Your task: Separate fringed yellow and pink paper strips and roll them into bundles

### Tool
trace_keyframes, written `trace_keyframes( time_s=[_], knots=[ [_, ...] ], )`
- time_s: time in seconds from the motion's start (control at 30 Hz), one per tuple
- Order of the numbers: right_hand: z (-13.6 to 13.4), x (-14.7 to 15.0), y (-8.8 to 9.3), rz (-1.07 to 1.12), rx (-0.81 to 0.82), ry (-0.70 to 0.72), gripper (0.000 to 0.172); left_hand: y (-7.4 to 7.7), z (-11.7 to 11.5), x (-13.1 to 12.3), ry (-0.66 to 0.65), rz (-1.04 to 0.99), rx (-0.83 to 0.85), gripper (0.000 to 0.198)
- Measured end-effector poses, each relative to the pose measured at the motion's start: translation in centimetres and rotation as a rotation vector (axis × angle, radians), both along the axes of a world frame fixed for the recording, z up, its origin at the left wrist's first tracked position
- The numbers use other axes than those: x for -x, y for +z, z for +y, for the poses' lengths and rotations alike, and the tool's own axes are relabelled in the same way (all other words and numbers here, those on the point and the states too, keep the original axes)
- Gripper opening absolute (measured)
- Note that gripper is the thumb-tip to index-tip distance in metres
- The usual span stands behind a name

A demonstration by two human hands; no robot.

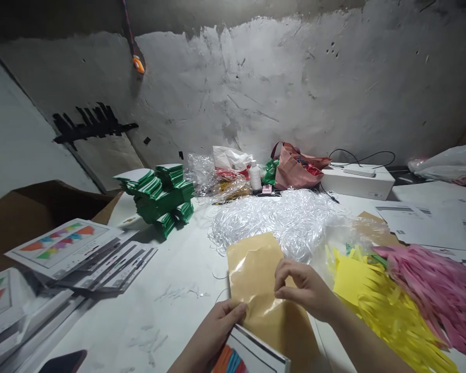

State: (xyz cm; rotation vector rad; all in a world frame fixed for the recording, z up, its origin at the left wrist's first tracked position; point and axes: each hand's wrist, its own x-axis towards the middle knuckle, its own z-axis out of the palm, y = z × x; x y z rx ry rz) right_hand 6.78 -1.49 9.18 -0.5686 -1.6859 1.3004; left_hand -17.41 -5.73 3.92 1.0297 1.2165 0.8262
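Observation:
A tan paper bag with a clear glossy front (256, 280) lies on the white table (166, 290) in front of me. My left hand (217, 331) presses its lower left part, thumb on the bag, above a printed card with a colourful picture (248, 357). My right hand (306, 290) rests on the bag's right side with fingers curled in a pinch; what they hold is too small to make out. A heap of thin white plastic strings (283, 217) lies just beyond the bag.
Yellow (376, 300) and pink (431, 285) fringed paper lie at the right. Stacks of green-edged cards (159, 194) stand at the back left, printed sheets (66, 248) at the left. A white box (359, 181), a small white bottle (255, 175) and bags line the wall.

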Motion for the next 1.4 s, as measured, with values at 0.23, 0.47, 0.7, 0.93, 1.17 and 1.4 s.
trace_keyframes(
  time_s=[0.23, 0.47, 0.7, 0.93, 1.17, 1.4],
  knots=[
    [-0.7, 0.4, 0.4, 0.295, 0.462, 0.063, 0.028, 0.6, 0.9, 2.1, 0.276, 0.336, -0.15, 0.081],
    [-2.2, 1.5, 1.2, 0.436, 0.658, 0.199, 0.022, 4.9, -0.6, 2.1, 0.071, 0.468, -0.282, 0.049],
    [-4.3, 1.1, 3.3, 0.34, 0.486, 0.184, 0.024, 7.9, -3.0, 1.7, 0.129, 0.501, -0.379, 0.06],
    [-7.1, 0.5, 6.8, 0.043, 0.211, 0.155, 0.019, 10.7, -6.5, 0.6, 0.195, 0.512, -0.562, 0.055],
    [-10.2, 0.1, 9.9, -0.285, 0.052, 0.054, 0.012, 11.6, -9.4, -0.5, 0.174, 0.5, -0.702, 0.041],
    [-13.0, 0.2, 11.5, -0.357, 0.074, 0.03, 0.008, 12.4, -10.4, -2.4, 0.138, 0.545, -0.821, 0.037]
  ],
)
